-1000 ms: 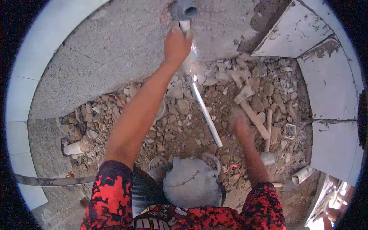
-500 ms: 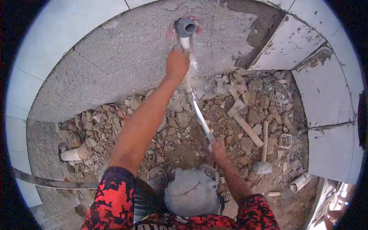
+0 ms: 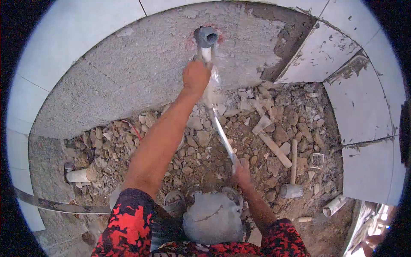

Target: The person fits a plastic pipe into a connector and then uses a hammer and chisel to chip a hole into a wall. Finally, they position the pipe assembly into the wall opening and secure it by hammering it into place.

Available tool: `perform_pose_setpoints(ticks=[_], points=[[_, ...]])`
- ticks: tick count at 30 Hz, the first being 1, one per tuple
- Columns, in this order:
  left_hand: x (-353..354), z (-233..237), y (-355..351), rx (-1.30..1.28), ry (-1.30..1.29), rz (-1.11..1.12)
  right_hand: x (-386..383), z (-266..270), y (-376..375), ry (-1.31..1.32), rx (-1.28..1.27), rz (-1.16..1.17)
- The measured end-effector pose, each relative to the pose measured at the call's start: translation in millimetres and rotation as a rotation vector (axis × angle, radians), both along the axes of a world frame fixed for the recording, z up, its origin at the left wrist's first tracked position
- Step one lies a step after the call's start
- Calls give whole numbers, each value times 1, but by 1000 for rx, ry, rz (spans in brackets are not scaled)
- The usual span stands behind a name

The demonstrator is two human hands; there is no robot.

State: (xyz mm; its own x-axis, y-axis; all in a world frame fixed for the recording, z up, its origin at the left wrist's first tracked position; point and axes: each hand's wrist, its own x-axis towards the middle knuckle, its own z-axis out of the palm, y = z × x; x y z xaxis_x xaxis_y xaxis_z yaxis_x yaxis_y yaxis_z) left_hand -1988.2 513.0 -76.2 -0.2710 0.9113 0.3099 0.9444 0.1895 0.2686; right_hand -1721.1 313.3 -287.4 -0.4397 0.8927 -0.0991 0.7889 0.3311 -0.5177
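A grey pipe elbow point(image 3: 206, 37) juts from the rough cement wall, with a white pipe point(image 3: 206, 54) running down from it. My left hand point(image 3: 197, 78) is closed around that pipe, just below the elbow. Lower down, my right hand point(image 3: 242, 174) grips the near end of a long, narrow, shiny strip point(image 3: 223, 138). The strip slants up from that hand and meets or overlaps the pipe's lower part. Blur and glare there hide how the two touch, and I cannot make out the strip's exact kind.
Rubble point(image 3: 201, 139) covers the ground below the wall point(image 3: 128, 73). To the right lie a wooden-handled hammer-like tool point(image 3: 274, 147), a mallet point(image 3: 292, 190), a small wire-like square point(image 3: 317, 160) and a cut pipe piece point(image 3: 335, 204). Another pipe stub point(image 3: 78, 175) sticks out at left. White tiles point(image 3: 364, 103) line the right side.
The whole view has shifted slightly. Both hands keep their grips on the pipe and the shiny strip, and the right hand sits a little lower.
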Motion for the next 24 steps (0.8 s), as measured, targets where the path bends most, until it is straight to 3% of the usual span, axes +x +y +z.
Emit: perform_pose_setpoints(ticks=[3, 4, 6, 8, 9, 11, 12, 14, 17, 20, 22, 23, 24], points=[[6, 0, -10, 167, -111, -23, 37, -8, -7, -44, 1, 147], [13, 4, -19, 159, -233, -7, 48, -17, 0, 55, -317, -103], [21, 13, -34, 104, -367, -9, 83, -65, 12, -104, -106, -208], [0, 16, -43, 32, -432, 15, 82, 28, 51, -176, 324, -36], [-14, 13, -45, 20, -405, -28, 87, 31, 70, -204, 261, -162], [-22, 25, -50, -8, -329, -42, 109, 23, 100, -226, 83, -176], [-20, 39, -58, -30, -280, -2, 121, 6, 104, -290, 105, -140], [-35, 37, -66, 17, -543, -83, 133, -13, 108, -352, 111, -110], [-70, 22, -78, -148, -432, 83, 133, -20, 103, -426, 348, 34], [-72, 27, -110, -54, -553, 22, 117, -21, 108, -466, 197, -112], [-123, 7, -109, -232, 218, 58, 118, -16, 107, -358, 301, -111], [-124, 14, -113, -154, -24, -20, 119, -11, 107, -338, 286, -120], [-143, 8, -108, -176, 39, -81, 117, -5, 100, -376, 131, -148]])
